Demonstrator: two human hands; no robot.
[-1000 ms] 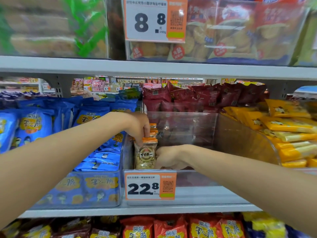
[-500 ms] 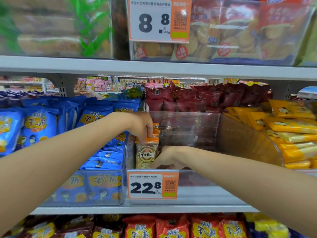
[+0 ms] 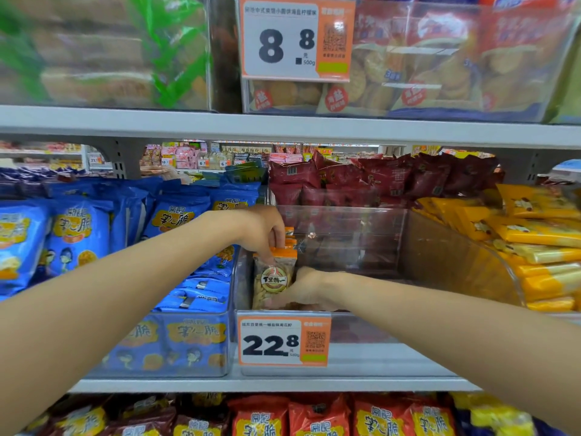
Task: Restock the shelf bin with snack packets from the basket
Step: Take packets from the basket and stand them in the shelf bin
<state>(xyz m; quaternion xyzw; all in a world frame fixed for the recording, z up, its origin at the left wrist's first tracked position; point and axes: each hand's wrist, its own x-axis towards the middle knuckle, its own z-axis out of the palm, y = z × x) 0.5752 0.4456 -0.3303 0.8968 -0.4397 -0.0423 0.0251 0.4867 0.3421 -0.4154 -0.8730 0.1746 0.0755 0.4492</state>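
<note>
A clear plastic shelf bin [image 3: 361, 221] stands on the middle shelf, mostly bare inside. At its front left corner several small clear snack packets [image 3: 274, 280] with orange tops stand upright in a row. My left hand [image 3: 262, 229] reaches in from above and pinches the orange top of the front packet. My right hand [image 3: 303, 287] is low inside the bin, curled against the right side and bottom of the same packets. The basket is out of view.
A bin of blue packets [image 3: 176, 341] sits to the left, and yellow packets [image 3: 534, 247] are stacked to the right. Dark red packets [image 3: 377, 177] lie behind the bin. An orange price tag 22.8 [image 3: 283, 341] hangs on its front. Shelves run above and below.
Both hands stay on the packets at the bin's front left. My right hand has pressed in slightly closer to them. The view has shifted a little.
</note>
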